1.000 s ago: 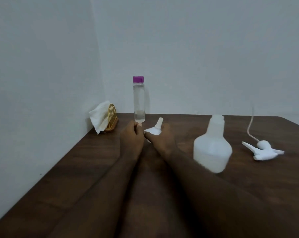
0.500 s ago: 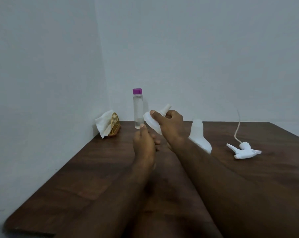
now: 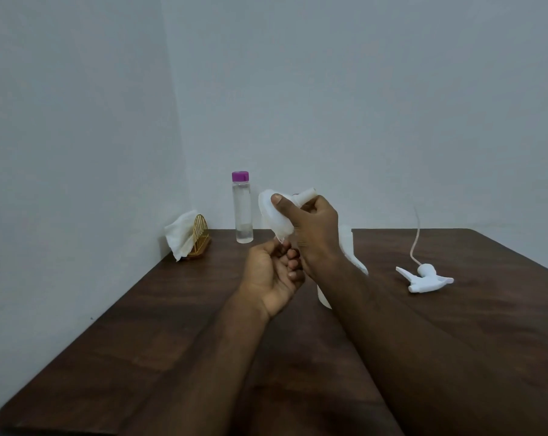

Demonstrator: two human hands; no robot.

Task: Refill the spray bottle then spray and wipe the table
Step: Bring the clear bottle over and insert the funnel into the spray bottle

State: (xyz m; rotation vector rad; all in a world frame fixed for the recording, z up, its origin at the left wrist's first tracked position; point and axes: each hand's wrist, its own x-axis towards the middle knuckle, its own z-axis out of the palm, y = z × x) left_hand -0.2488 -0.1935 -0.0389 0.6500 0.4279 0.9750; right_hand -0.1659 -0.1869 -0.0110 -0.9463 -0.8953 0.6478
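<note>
Grips a white funnel (image 3: pixel 268 212) in the right hand (image 3: pixel 313 234), lifted above the dark wooden table (image 3: pixel 134 341) — thumb on the rim, fingers curled round the spout. Cups the left hand (image 3: pixel 271 278) just below, palm up, fingers curled at the funnel's lower edge; cannot tell whether pinching it. Hides most of the upright white spray bottle (image 3: pixel 346 242) behind the right forearm. To the right, flat on the table, the trigger head (image 3: pixel 425 278) with its tube; far left, a clear bottle (image 3: pixel 243 212) with purple cap beside a gold napkin holder (image 3: pixel 200 236)

No lettering, label, brand or number is legible: the clear bottle (image 3: pixel 242 212), its purple cap (image 3: pixel 240 176), the white funnel (image 3: pixel 271 212) and the trigger sprayer head (image 3: pixel 425 278) show plain surfaces.
</note>
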